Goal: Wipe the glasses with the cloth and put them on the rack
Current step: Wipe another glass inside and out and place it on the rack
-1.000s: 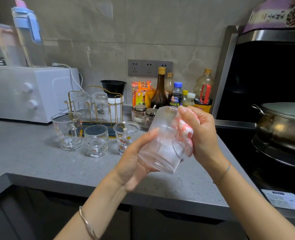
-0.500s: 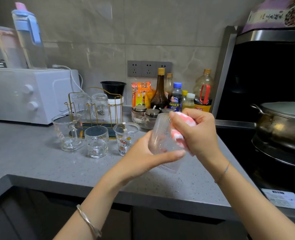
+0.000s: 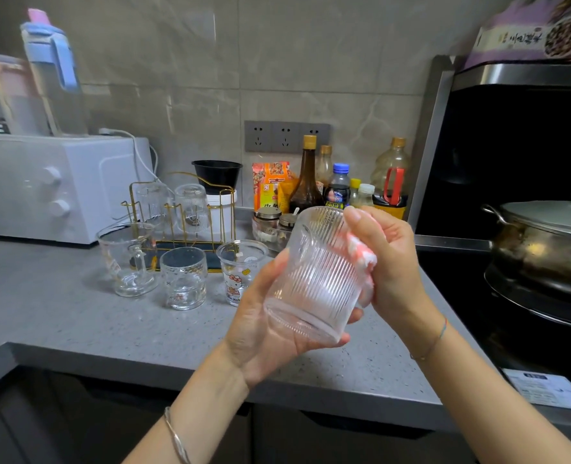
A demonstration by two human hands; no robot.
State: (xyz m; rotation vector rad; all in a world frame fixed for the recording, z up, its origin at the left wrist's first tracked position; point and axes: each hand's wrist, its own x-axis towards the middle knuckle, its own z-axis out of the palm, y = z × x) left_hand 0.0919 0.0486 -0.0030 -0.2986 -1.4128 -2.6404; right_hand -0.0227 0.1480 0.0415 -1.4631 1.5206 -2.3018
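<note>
Left hand (image 3: 264, 324) cups the tilted glass (image 3: 316, 276) over the counter (image 3: 76, 316), fingers curled round its base, right hand (image 3: 389, 262) fingers pinching the cloth (image 3: 361, 254) against its side, rack (image 3: 180, 209) well behind.

Left hand (image 3: 264, 323) grips tilted ribbed glass (image 3: 314, 276), right of rack (image 3: 173, 246). Right hand (image 3: 391, 262) holds pink cloth (image 3: 361, 256) against it. Three cups (image 3: 183, 279) on surface (image 3: 76, 316) before rack.
</note>
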